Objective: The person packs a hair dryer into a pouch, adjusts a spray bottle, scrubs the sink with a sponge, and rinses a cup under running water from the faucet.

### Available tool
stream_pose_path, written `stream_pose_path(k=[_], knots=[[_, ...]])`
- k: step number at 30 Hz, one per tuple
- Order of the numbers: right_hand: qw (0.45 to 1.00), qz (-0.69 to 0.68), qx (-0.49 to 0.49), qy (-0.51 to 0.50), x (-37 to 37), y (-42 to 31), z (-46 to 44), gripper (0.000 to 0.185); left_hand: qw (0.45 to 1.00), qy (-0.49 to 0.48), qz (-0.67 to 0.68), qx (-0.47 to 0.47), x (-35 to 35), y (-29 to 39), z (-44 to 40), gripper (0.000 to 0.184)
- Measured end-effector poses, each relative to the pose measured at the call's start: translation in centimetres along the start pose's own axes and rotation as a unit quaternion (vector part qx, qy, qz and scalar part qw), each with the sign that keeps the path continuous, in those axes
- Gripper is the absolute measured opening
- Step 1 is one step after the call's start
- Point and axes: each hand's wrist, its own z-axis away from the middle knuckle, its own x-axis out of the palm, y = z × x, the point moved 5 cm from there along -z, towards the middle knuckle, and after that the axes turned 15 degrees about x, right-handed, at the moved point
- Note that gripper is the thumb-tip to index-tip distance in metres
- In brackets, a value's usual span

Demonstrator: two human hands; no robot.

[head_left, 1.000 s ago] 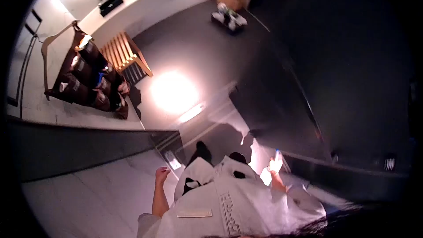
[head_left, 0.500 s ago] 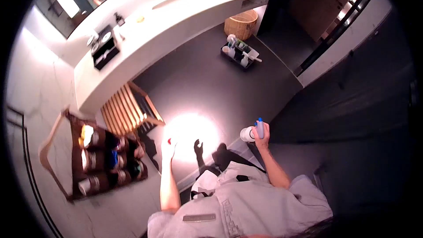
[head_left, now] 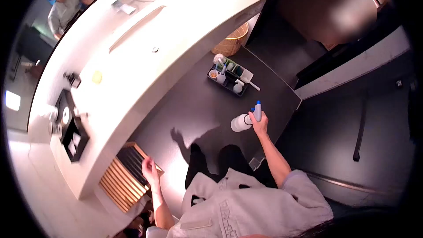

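Head view: a white spray bottle [head_left: 240,123] with a grey trigger head and blue nozzle is held above the dark floor [head_left: 180,94], tilted, its base pointing off to the person's left. The right hand [head_left: 261,124] is clamped around the trigger head and neck, a sensible place to take hold, since the narrow part gives fingers a firm wrap. It looks like plastic: probably light to moderate, depending on the fill, which does not show; the wall may yield a little when squeezed and turn slippery if wet, but it seems hardly fragile. Beyond it, a black caddy [head_left: 225,88] of bottles and brushes sits on the floor, near a woven basket [head_left: 230,46] under the long pale counter [head_left: 202,2]. The left hand [head_left: 150,168] hangs by the slatted wooden stool [head_left: 121,183], fingers loosely curled; blur makes it hard to tell whether they hold anything or touch the stool.
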Motion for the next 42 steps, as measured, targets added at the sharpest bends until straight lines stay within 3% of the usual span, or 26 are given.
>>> stream_pose_path(k=[2, 4, 6, 7, 9, 11, 12, 13, 14, 17, 19, 21, 22, 25, 27, 28, 29, 30, 31, 35, 38, 41, 42], knots=[[1.0, -0.011, 0.006, -0.002, 2.6, -0.9, -5.4, 0.034, 0.983, -0.065, -0.093, 0.145, 7.2, 10.7, -12.7, 0.026], [1.0, 0.001, 0.024, 0.0, 6.7, 0.1, -11.4, 0.036, 0.954, -0.091, -0.147, 0.243, 13.5, 16.3, -22.7, 0.033], [1.0, 0.013, 0.021, -0.018, 12.3, 3.3, -16.9, 0.039, 0.933, -0.092, -0.17, 0.305, 18.8, 18.2, -29.4, 0.04], [0.995, 0.047, 0.049, -0.072, 16.8, 5.6, -19.7, 0.041, 0.907, -0.086, -0.241, 0.335, 20.3, 18.1, -32.9, 0.053], [0.997, 0.007, -0.032, -0.069, 22.8, 9.8, -24.8, 0.041, 0.895, -0.097, -0.299, 0.317, 23.0, 15.7, -34.9, 0.067], [0.991, 0.036, -0.012, -0.132, 26.7, 11.2, -28.2, 0.039, 0.906, -0.108, -0.314, 0.264, 23.9, 13.1, -36.0, 0.076], [0.986, 0.059, -0.045, -0.152, 28.6, 12.5, -29.8, 0.038, 0.927, -0.069, -0.289, 0.229, 23.7, 12.5, -36.3, 0.08], [0.979, 0.082, -0.078, -0.17, 29.8, 13.3, -31.0, 0.037, 0.928, -0.051, -0.305, 0.207, 23.5, 12.6, -36.4, 0.08], [0.964, 0.12, -0.04, -0.235, 31.2, 14.9, -32.3, 0.039, 0.927, -0.065, -0.315, 0.193, 23.6, 12.6, -36.5, 0.081], [0.942, 0.202, -0.073, -0.258, 33.9, 19.2, -34.6, 0.041, 0.916, -0.08, -0.35, 0.18, 23.6, 12.3, -36.6, 0.08], [0.936, 0.16, -0.068, -0.305, 34.4, 20.9, -35.1, 0.037, 0.905, -0.09, -0.376, 0.178, 23.2, 12.5, -36.5, 0.08], [0.926, 0.161, -0.127, -0.317, 35.9, 25.1, -35.2, 0.036, 0.911, -0.086, -0.361, 0.181, 23.4, 12.5, -36.5, 0.08], [0.922, 0.187, -0.072, -0.332, 35.6, 24.0, -35.2, 0.039, 0.912, -0.094, -0.364, 0.166, 23.1, 12.2, -36.4, 0.08], [0.91, 0.254, -0.164, -0.283, 33.1, 18.4, -32.9, 0.043, 0.928, -0.083, -0.331, 0.147, 22.9, 12.0, -36.6, 0.08], [0.918, 0.176, -0.16, -0.317, 30.9, 12.5, -30.3, 0.042, 0.939, -0.067, -0.298, 0.16, 22.4, 11.7, -36.6, 0.077], [0.899, 0.153, -0.073, -0.403, 30.4, 11.4, -28.7, 0.033, 0.944, -0.06, -0.281, 0.163, 22.4, 11.9, -36.5, 0.076], [0.879, 0.168, -0.075, -0.44, 29.9, 9.3, -26.6, 0.021, 0.942, -0.054, -0.283, 0.172, 22.2, 12.0, -36.5, 0.075], [0.838, 0.17, -0.004, -0.518, 29.0, 5.1, -24.1, 0.021, 0.946, -0.046, -0.27, 0.172, 22.0, 12.0, -36.6, 0.076], [0.815, 0.144, -0.057, -0.558, 28.1, 0.3, -21.5, 0.017, 0.949, -0.045, -0.266, 0.162, 21.8, 12.0, -36.5, 0.077], [0.683, 0.056, -0.102, -0.721, 25.8, -14.9, -12.9, 0.014, 0.956, -0.024, -0.244, 0.163, 21.7, 12.8, -36.4, 0.083], [0.669, -0.014, -0.147, -0.728, 24.0, -26.9, -10.6, 0.016, 0.96, -0.013, -0.226, 0.166, 21.7, 13.1, -36.4, 0.083], [0.736, -0.017, -0.259, -0.625, 23.7, -34.3, -10.9, 0.017, 0.963, -0.001, -0.21, 0.169, 21.5, 13.1, -36.2, 0.08], [0.787, -0.032, -0.321, -0.527, 23.8, -35.2, -11.3, 0.02, 0.964, 0.014, -0.191, 0.184, 21.3, 12.9, -35.9, 0.079]])
